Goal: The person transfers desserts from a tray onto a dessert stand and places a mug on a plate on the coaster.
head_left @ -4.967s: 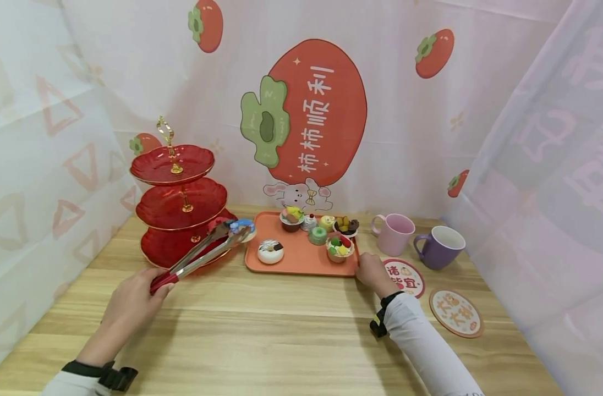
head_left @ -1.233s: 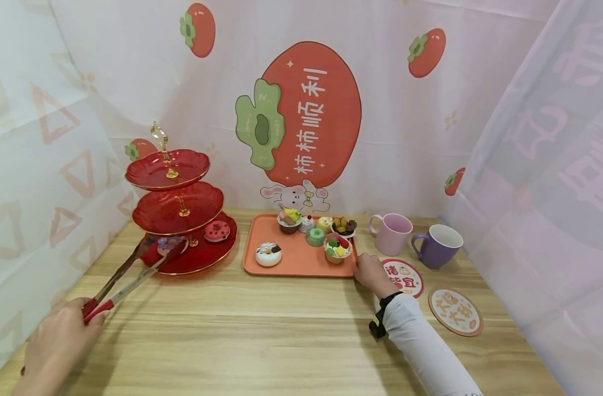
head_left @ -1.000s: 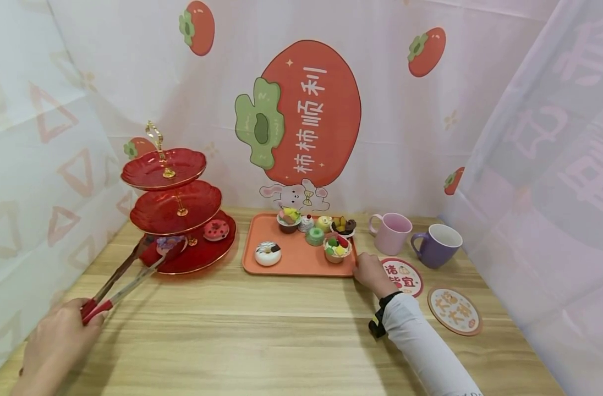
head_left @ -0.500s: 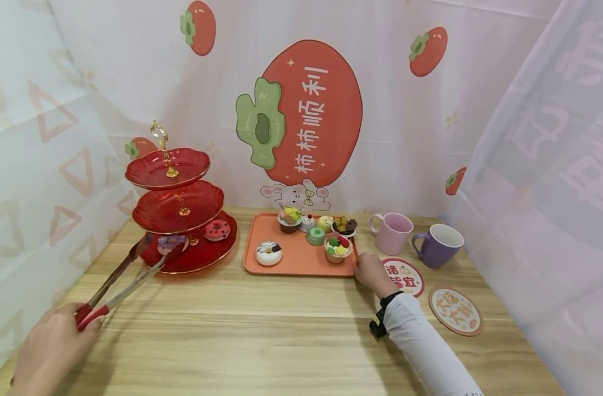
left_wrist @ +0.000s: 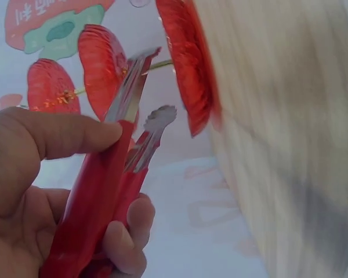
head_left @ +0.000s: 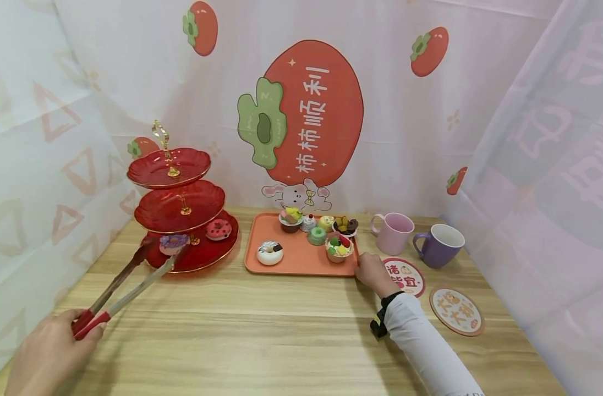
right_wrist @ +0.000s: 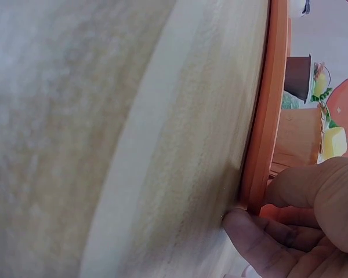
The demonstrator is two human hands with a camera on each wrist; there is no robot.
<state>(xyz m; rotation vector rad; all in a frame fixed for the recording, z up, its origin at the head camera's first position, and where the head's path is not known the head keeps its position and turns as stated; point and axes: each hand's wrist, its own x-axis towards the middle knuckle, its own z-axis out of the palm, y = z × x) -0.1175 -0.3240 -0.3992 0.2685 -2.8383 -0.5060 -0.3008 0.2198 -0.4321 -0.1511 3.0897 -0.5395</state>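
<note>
head view: in the left hand (head_left: 51, 349), gripping tongs (head_left: 138, 290) spread either side of a purple donut (head_left: 174, 243), on the bottom tier of the red stand (head_left: 202, 198). left wrist: clasping red handles (left_wrist: 94, 202). right wrist: pinching the orange tray (right_wrist: 268, 116) with the right hand (right_wrist: 304, 223).

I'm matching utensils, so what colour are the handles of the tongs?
The tongs' handles are red, seen best in the left wrist view.

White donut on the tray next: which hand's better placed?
Left, I'd say: the left hand holds the tongs, and the white donut sits toward the left of the tray. The right hand grips its near right corner.
</note>
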